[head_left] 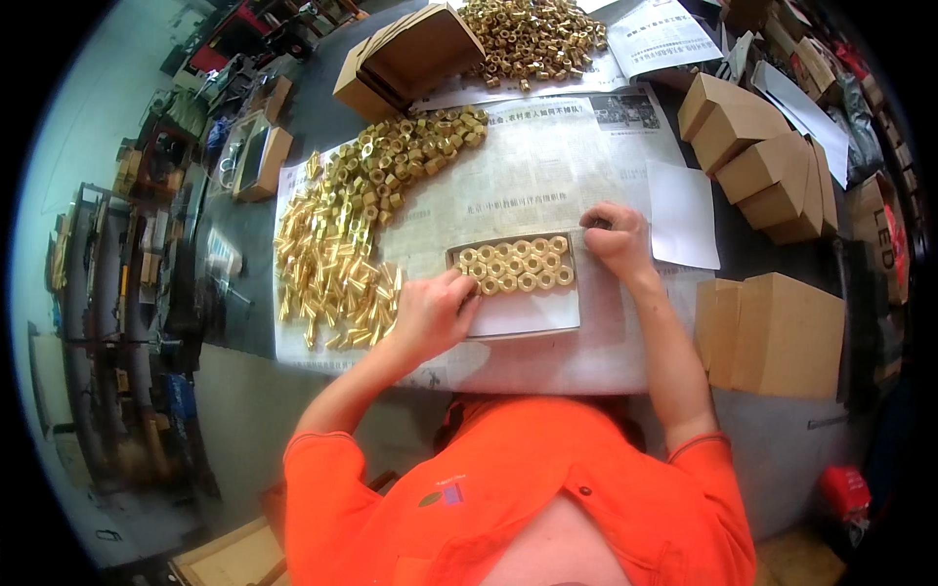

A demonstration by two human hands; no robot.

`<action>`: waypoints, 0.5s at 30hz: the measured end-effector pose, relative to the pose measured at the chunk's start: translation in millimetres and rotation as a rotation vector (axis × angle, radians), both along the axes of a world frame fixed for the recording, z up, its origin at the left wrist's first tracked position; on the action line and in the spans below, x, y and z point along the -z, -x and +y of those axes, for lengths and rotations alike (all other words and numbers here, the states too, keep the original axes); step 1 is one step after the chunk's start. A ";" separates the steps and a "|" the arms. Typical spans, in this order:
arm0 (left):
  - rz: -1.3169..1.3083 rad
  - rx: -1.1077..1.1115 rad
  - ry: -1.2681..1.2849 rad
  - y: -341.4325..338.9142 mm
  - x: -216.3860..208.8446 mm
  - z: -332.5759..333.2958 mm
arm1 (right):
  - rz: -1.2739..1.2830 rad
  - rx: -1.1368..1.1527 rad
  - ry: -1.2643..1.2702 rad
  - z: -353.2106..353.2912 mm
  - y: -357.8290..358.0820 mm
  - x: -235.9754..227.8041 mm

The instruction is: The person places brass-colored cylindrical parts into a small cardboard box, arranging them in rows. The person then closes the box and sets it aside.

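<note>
Nuts fill the box's twelve-o'clock part; its six-o'clock part is bare. Loose nuts lie at ten. Left hand at nine, right hand at two: fingers curled, grip contents I cannot tell.

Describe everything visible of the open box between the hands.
The open box is shallow and rectangular, with thin cardboard-looking walls and a white floor. It lies flat on newspaper, long side across. Brass-coloured nuts fill its far part in three rows; the near part is bare. The left hand overlaps its left edge, contact unclear; the right hand is apart, to its right.
</note>
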State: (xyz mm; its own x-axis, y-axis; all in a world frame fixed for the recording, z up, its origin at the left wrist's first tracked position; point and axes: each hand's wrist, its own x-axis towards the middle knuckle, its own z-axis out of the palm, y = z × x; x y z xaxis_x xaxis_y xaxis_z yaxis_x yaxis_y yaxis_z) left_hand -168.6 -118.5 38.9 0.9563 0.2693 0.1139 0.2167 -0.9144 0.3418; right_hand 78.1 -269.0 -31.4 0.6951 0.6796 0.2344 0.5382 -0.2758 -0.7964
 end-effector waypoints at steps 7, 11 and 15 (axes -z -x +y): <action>-0.163 -0.017 0.117 -21.4 -23.0 45.1 | -0.034 0.023 0.004 -0.6 -0.8 5.0; -0.195 -0.072 -0.068 -78.8 -12.1 98.3 | -0.059 0.033 0.007 1.7 -1.4 8.1; 0.046 -0.043 -0.380 -140.0 17.4 135.3 | -0.050 0.017 -0.015 0.9 0.6 -1.5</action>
State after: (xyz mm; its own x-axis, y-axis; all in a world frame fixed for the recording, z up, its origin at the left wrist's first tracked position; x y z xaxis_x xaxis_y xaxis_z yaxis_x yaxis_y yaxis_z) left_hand -28.6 16.8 21.5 0.9515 0.2558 0.1708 0.2645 -0.9639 -0.0302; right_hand 77.5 -268.0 -29.9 0.6936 0.6639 0.2795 0.5729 -0.2732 -0.7727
